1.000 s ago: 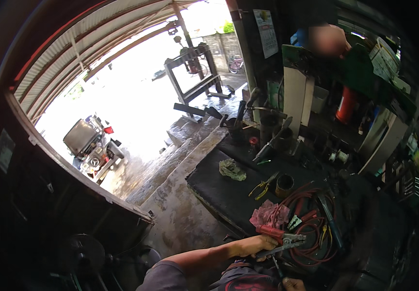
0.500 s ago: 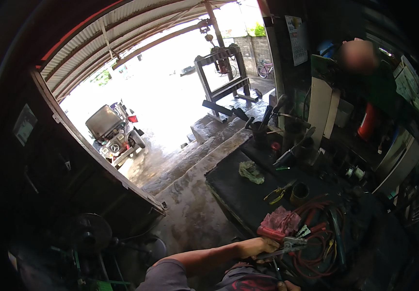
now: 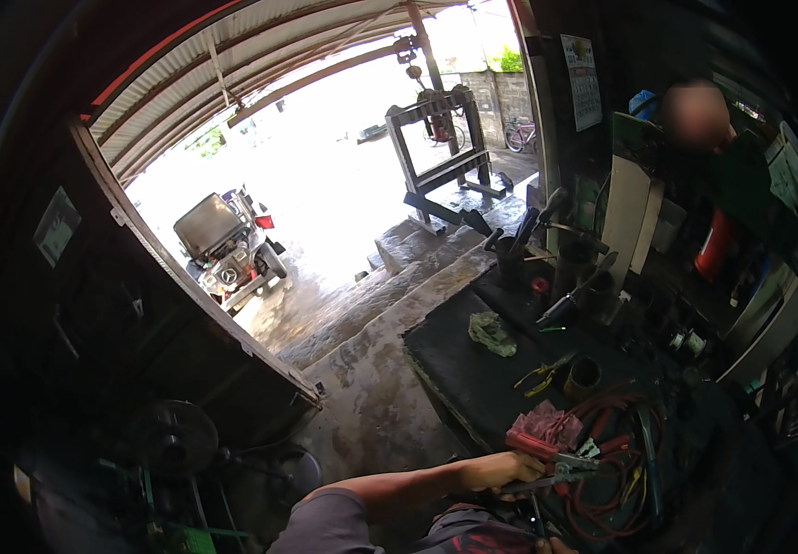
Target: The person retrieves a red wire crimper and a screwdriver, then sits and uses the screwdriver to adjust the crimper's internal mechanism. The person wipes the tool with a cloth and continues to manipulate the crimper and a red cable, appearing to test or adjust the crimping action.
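My left hand (image 3: pixel 510 469) reaches over the near edge of a black-topped workbench (image 3: pixel 445 342), fingers closed around a flat grey metal piece (image 3: pixel 561 479). Just beyond it lies a red-handled clamp with a silver jaw (image 3: pixel 573 460), beside a crumpled pink cloth (image 3: pixel 551 427). Low in the picture, my right hand (image 3: pixel 552 547) is partly cut off. Its fingers close on a slim tool with a thin shaft (image 3: pixel 536 506) and dark handle, like a screwdriver, that points up toward the metal piece. The shaft's tip is hard to make out.
Red cables (image 3: pixel 593 526) coil at the right of my hands. Yellow-handled pliers (image 3: pixel 536 377), a dark cup (image 3: pixel 584 375) and a greenish rag (image 3: pixel 491 334) lie farther up the bench. A person (image 3: pixel 695 115) is at the far right. Outside stand a press frame (image 3: pixel 441 138) and a vehicle (image 3: pixel 223 245).
The whole view has shifted slightly, so the scene sits a little farther right. Both hands keep nearly the same place and grip.
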`<state>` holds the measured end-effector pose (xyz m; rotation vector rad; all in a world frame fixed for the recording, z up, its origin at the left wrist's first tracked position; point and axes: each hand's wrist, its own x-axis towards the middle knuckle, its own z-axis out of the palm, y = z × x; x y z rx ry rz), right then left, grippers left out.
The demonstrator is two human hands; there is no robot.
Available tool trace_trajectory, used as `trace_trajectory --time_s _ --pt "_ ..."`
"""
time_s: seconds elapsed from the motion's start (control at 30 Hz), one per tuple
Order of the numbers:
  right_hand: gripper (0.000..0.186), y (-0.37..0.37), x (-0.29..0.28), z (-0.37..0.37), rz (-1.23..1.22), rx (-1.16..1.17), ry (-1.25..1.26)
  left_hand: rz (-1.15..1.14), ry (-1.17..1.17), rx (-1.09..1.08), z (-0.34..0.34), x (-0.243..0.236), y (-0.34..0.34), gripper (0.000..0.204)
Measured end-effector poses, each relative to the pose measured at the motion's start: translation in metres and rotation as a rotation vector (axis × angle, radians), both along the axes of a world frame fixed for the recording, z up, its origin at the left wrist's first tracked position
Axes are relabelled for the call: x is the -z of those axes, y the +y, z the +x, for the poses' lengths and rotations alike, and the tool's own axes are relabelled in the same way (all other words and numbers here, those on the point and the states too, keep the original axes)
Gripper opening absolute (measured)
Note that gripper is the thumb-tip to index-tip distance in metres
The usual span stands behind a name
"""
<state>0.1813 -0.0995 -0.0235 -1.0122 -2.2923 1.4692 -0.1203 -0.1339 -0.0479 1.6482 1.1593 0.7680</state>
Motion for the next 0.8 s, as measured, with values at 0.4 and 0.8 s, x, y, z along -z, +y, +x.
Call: trace_trajectory --time_s 0.4,0.8 --pt "0.017 0.063 0.034 0.003 -0.727 -0.031 0.211 -0.71 -0.638 -0.28 0.016 -0.037 0.018 0.054" --pt "0.03 0.049 0.094 -0.027 -0.135 0.112 0.209 -0.106 -0.023 -0.281 0.03 -0.013 0.028 0.028"
